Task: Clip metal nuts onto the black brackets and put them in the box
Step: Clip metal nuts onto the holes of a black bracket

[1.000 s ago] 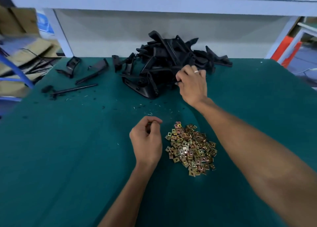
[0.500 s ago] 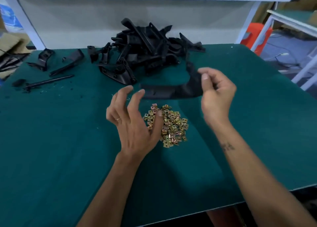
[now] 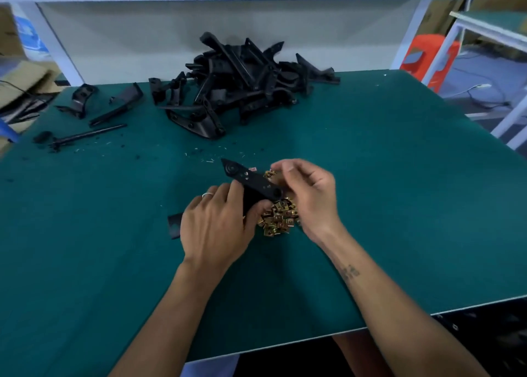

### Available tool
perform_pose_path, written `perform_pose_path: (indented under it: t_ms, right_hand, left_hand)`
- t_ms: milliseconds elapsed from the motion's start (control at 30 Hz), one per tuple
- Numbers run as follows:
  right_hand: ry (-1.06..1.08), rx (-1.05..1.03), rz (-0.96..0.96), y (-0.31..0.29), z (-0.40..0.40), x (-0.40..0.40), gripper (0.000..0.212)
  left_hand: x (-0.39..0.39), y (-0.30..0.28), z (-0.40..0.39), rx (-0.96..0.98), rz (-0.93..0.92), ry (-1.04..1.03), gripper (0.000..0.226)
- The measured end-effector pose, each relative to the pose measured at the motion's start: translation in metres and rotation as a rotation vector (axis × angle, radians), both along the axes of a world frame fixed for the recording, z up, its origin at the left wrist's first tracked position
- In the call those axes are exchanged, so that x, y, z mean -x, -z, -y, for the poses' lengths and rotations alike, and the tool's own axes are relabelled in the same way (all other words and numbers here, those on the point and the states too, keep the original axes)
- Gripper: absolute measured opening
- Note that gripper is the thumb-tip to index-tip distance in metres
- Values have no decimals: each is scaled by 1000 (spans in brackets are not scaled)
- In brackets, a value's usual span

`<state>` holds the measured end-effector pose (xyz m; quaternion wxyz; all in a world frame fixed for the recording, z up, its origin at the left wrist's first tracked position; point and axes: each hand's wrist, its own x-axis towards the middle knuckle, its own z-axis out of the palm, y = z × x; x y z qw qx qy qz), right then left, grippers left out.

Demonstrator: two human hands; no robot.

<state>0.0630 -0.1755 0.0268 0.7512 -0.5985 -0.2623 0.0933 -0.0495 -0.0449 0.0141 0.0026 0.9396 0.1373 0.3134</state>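
My left hand grips a black bracket at its middle; one end points up and to the left, the other end sticks out left of my wrist. My right hand hovers over the bracket's right side with fingers curled toward the pile of small brass-coloured metal nuts. Whether its fingertips pinch a nut is hidden. The nuts lie on the green table between my hands. A heap of black brackets sits at the table's back.
A few loose black parts and a black rod lie at the back left. White shelf legs stand behind the table. An orange stool and another table stand at the right. No box is in view.
The right hand brought a bracket from the heap toward me. The left hand took hold of it, and the right hand now curls over the nut pile.
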Motion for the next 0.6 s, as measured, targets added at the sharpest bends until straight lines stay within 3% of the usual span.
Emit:
perform_pose_path:
  t_ms: [67,167,233,367,600]
  right_hand:
    - [117,84,63,4,11,-12,24]
    - [265,363,186,11,31,-35,20]
    - [228,522,185,14,42,-46,21]
    - [109,822,303,17,52,-50,22]
    - [61,759,383,18,53,-48,25]
  left_hand:
    - [3,3,-7,58,2,-48,56]
    - [8,9,-23,322,47,-176,58]
    - [10,13,-32,423,102,-216,59]
    - [12,14,-28,448,125,-172,60]
    - [9,13,-9,424,59,-74,65]
